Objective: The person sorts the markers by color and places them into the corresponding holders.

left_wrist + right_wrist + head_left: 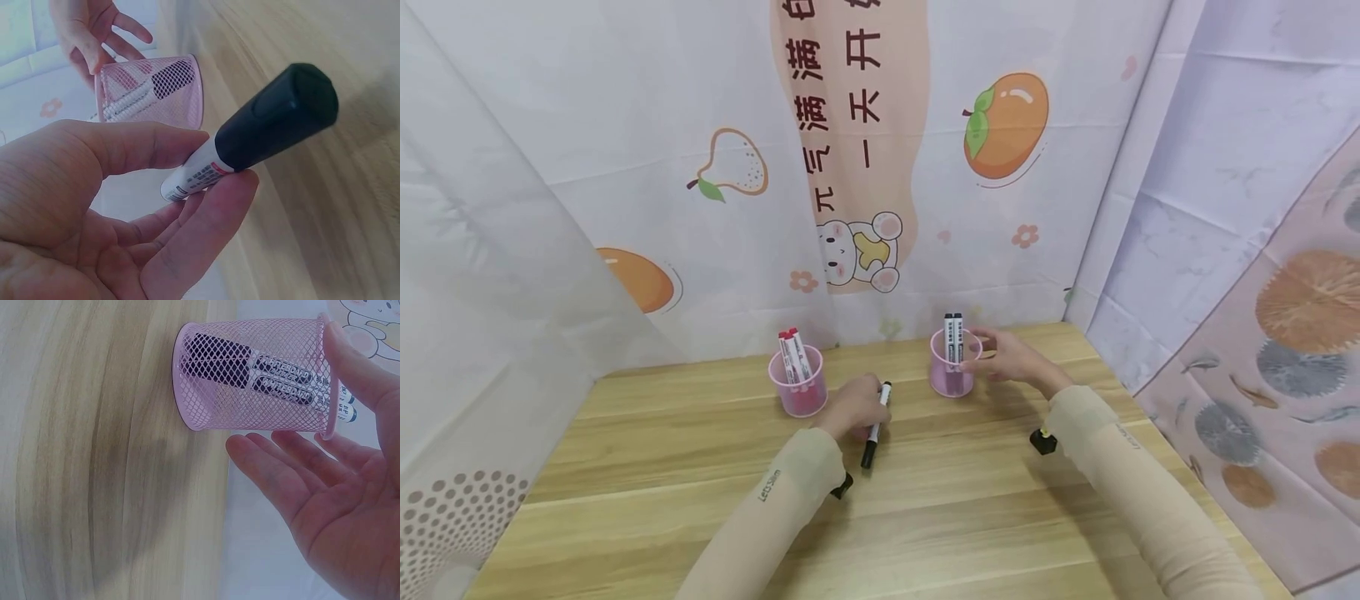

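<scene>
My left hand [853, 406] pinches a whiteboard marker [275, 119] between thumb and fingers; it has a white barrel and a black cap that points toward me, low over the wooden table. At the back right stands a pink mesh pen holder [952, 385] with two black-capped markers [953, 340] inside, their caps down in the right wrist view. Beside that holder is my right hand [1011, 357], thumb at its rim and the other fingers loosely extended along the opposite side. To the left of my left hand, another pink pen holder [806, 402] contains red-ended markers [795, 357].
A wooden table [940, 508] spreads under both hands, with a printed curtain [700, 250] right behind its back edge. More hanging cloth [1217, 217] borders the right side. Small black devices [1042, 441] sit at the wrists.
</scene>
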